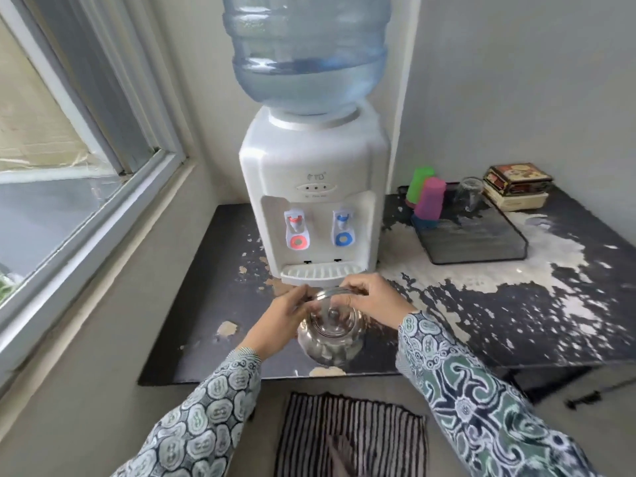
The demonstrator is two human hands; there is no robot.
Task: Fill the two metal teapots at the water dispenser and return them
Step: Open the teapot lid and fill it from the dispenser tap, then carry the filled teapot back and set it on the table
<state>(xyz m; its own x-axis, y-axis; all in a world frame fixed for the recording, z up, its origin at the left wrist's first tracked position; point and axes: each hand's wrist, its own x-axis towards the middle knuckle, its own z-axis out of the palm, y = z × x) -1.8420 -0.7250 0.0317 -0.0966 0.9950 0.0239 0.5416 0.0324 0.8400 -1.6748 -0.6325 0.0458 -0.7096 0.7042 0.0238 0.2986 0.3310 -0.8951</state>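
Head camera looks forward and down, near the water dispenser [315, 201]

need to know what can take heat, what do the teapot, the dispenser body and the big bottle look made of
Teapot: polished metal, going by its mirror-like reflections. Dispenser body: white plastic, likely, from its smooth moulded matte shell. Bottle: clear blue-tinted plastic, probably; ribbed and see-through.

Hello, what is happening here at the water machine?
A person in patterned long sleeves stands at a worn black table and holds a round shiny metal teapot in front of the white water dispenser. The left hand steadies its side, and the right hand grips the handle arched over the lid. The teapot is below the drip tray, not yet under the red tap or the blue tap. Only one teapot is in view.
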